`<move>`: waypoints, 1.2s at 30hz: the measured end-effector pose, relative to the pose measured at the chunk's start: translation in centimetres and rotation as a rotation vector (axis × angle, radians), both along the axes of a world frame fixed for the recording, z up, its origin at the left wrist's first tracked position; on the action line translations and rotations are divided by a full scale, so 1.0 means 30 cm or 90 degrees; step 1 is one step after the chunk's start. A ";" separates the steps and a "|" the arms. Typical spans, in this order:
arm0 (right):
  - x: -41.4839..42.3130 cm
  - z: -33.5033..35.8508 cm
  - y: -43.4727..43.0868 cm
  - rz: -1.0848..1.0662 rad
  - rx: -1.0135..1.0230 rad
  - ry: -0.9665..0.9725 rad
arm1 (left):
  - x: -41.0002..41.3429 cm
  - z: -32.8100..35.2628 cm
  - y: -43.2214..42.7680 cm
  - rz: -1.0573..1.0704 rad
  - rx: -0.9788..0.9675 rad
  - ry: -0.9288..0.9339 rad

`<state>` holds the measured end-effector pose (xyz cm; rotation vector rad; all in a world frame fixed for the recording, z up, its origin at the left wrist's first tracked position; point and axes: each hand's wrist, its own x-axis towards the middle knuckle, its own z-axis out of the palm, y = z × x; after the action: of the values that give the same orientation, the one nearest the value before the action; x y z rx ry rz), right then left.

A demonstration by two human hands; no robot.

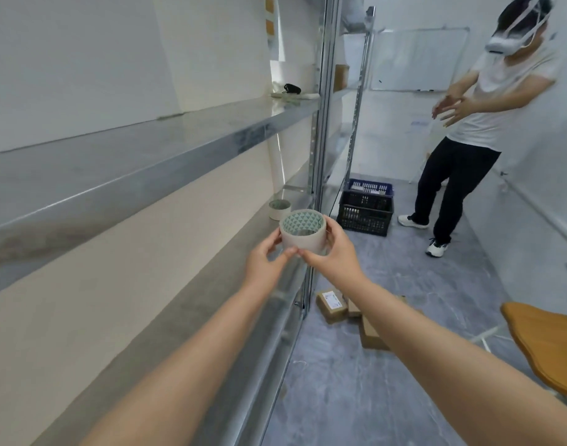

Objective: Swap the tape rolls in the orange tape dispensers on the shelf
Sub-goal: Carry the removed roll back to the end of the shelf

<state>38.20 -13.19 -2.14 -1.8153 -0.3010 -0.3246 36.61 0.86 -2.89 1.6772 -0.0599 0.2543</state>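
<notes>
A tape roll is gripped by the left hand and right hand; a second roll is seen just beyond them. No dispenser is seen; refitting is judged pending.

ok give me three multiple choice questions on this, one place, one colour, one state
1. Where does the second tape roll stand? A on the shelf, B in a drawer, C on a table.
2. What colour is the front crate? A orange, B black, C white.
3. How is the held tape roll gripped? A by one hand, B by both hands, C by none.
Answers: A, it sits on the shelf board; B, black mesh walls; B, left hand and right hand both pinch it.
</notes>
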 end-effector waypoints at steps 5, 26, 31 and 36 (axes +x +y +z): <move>0.209 -0.043 -0.040 -0.002 0.023 0.012 | 0.205 -0.003 -0.035 -0.004 0.023 0.004; 1.155 -0.067 -0.470 0.165 -0.072 0.019 | 1.057 -0.054 -0.496 0.220 0.000 0.062; 1.324 -0.125 -0.431 0.182 -0.117 0.038 | 1.201 -0.101 -0.462 0.262 0.017 0.104; 1.529 -0.189 -0.371 0.194 -0.143 0.074 | 1.376 -0.165 -0.413 0.263 0.064 0.140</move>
<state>84.06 -24.31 -7.83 -1.9644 -0.5420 0.0311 77.88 -11.53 -7.83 1.7976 0.4488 0.3782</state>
